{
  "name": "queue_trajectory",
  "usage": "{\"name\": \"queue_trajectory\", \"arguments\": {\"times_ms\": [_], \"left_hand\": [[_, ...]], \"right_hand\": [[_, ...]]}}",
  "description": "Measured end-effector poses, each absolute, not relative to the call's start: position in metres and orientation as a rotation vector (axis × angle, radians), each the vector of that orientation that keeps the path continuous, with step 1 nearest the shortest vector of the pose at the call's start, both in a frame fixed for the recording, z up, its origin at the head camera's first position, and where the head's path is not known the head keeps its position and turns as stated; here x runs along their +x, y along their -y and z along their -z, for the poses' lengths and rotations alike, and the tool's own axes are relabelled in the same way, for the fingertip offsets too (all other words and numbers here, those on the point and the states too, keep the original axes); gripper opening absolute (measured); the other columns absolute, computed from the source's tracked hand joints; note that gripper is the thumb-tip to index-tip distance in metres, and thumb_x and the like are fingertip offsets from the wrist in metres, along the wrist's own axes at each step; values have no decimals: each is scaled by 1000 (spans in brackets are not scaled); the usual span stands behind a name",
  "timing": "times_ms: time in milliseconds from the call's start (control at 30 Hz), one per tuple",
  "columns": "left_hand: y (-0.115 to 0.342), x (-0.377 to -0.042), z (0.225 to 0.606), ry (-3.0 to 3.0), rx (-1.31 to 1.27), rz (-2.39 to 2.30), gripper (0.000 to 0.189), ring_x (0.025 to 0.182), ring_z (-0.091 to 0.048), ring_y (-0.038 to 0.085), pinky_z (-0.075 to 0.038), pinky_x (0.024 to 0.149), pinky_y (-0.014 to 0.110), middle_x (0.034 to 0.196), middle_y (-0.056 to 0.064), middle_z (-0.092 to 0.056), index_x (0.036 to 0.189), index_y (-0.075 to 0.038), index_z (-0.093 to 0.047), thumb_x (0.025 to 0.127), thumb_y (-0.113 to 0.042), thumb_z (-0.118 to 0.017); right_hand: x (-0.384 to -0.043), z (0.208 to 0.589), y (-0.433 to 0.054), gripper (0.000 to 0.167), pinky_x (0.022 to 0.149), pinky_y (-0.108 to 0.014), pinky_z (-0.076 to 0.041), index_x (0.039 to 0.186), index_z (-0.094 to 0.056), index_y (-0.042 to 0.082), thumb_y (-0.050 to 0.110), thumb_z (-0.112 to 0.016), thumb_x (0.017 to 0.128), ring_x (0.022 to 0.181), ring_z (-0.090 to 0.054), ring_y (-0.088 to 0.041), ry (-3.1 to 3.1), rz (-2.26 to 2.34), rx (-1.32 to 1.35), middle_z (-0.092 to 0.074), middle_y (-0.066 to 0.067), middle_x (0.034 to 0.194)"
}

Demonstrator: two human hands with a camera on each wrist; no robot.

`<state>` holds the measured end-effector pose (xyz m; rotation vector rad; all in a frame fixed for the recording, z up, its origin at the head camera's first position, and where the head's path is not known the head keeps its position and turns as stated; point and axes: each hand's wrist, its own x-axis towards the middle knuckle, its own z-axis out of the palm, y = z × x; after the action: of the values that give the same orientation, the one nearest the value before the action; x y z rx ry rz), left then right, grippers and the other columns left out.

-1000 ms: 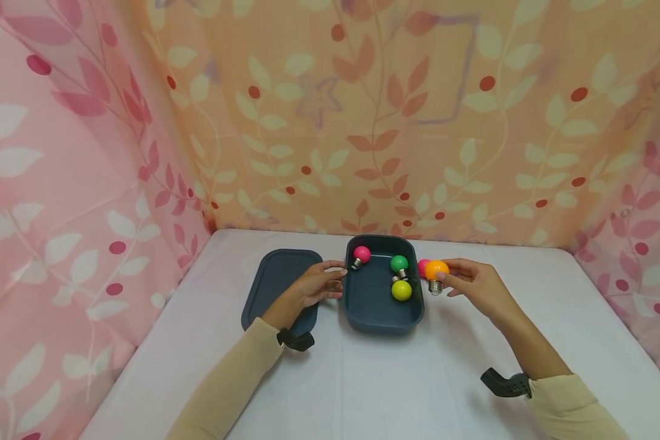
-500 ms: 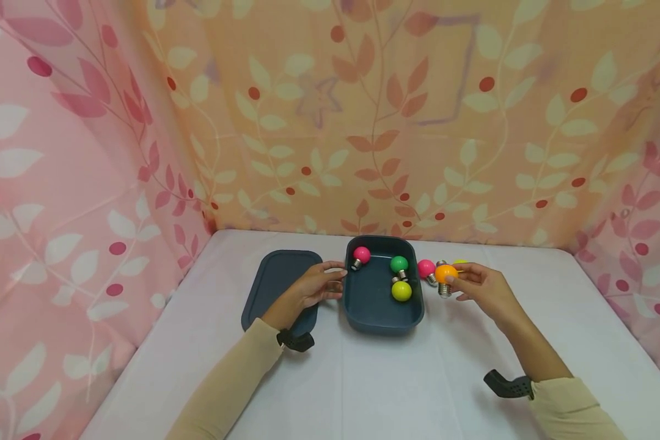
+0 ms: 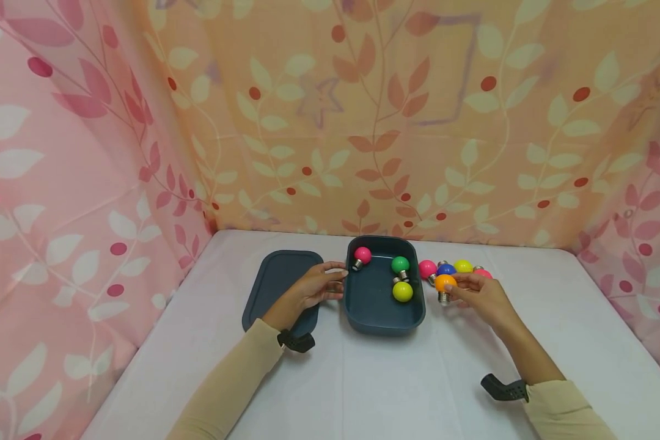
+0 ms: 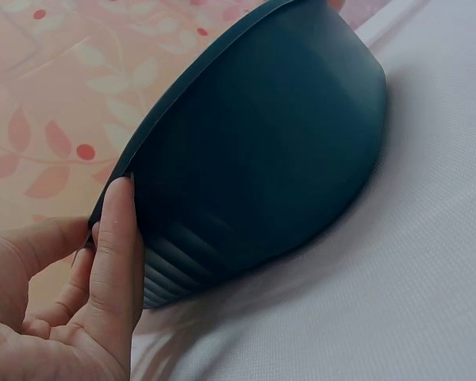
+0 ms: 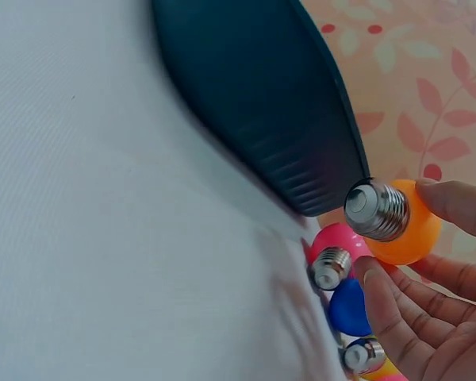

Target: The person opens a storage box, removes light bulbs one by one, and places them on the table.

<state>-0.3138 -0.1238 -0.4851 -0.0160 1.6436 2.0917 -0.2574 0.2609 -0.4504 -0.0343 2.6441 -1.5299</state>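
Apparently in the midst of sorting bulbs between the dark box [image 3: 384, 328] and the tabletop [image 3: 385, 391], most likely at setting one down. Pinching the orange bulb [image 3: 445, 282] with the right hand [image 3: 486, 299], thumb and fingertips closed in on the globe, to the right of the box, toward the tabletop's far edge and just on the near side of the pink bulb [image 3: 426, 268] and blue bulb [image 3: 446, 269]. Left hand [image 3: 315, 286] relaxed, fingers nearly straight and touching the box's left rim, without a firm grip. Next, by that reading: a gentle lowering, then a slow release, without nudging the round neighbours. Contact between screw base and tabletop hard to tell from these angles. Looks glossy and round, with a ribbed silvery base pointing down and away from the far edge.
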Motion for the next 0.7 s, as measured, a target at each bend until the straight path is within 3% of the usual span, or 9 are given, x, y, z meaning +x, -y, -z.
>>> {"name": "queue_trajectory", "arguments": {"times_ms": [700], "left_hand": [[123,-313,482,-1649,-29,-2090,38,63,-63,12,-60,57,27,76,6,-62,137,-4,-53,101,-7,-63]], "right_hand": [[-266,470,-263,60,72,-31,-61,131,-58,-8,36,-74,94,89,-73,-25,-2622,1557,-113,-71,-21,110]]}}
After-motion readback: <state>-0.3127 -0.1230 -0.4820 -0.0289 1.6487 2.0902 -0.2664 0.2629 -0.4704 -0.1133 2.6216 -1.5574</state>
